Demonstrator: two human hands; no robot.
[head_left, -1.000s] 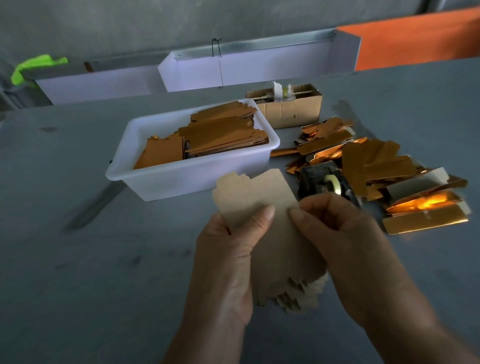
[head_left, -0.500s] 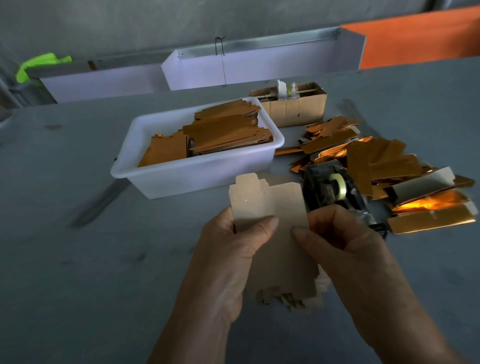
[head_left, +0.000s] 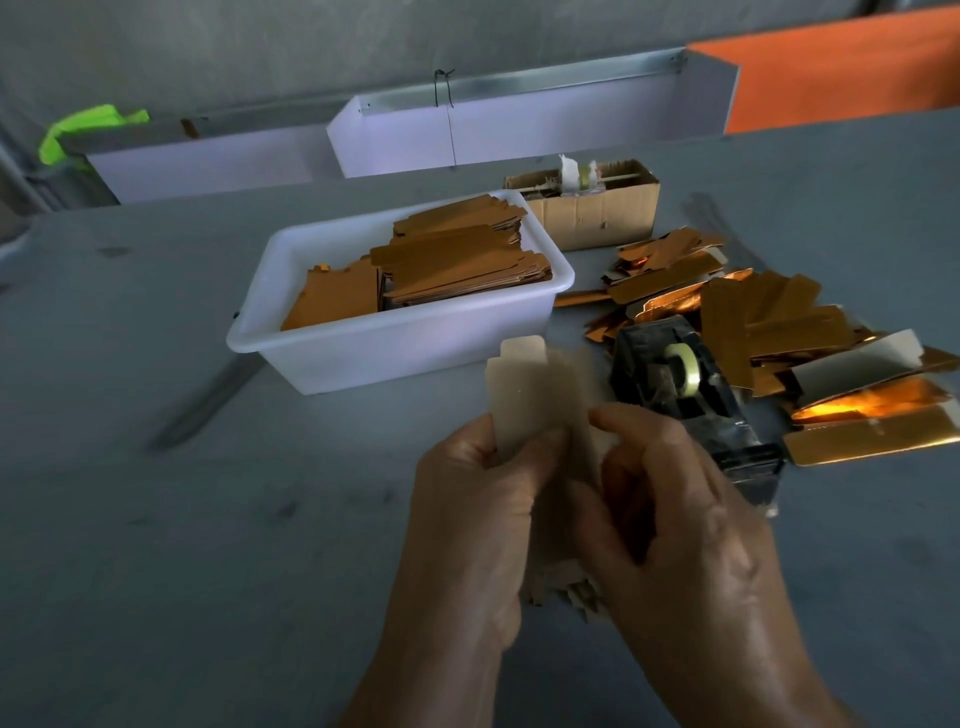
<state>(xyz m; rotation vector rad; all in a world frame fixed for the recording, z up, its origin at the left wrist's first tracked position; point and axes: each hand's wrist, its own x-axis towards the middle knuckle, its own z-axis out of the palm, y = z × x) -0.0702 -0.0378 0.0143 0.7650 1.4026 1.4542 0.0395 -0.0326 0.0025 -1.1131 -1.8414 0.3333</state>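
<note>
Cardboard blanks (head_left: 524, 387), matte tan, notched tabs: left hand (head_left: 480, 512), right hand (head_left: 670, 512) both pinch stack.

Dim, cool light, orange glare on foil sheets (head_left: 872, 404) (far right), card (head_left: 524, 387) motion-blurred, edges bowed

Left hand (head_left: 467, 519) and right hand (head_left: 675, 519) sit close together, forearms coming in from below; each pinches the cards (head_left: 524, 395), thumb on top.
</note>
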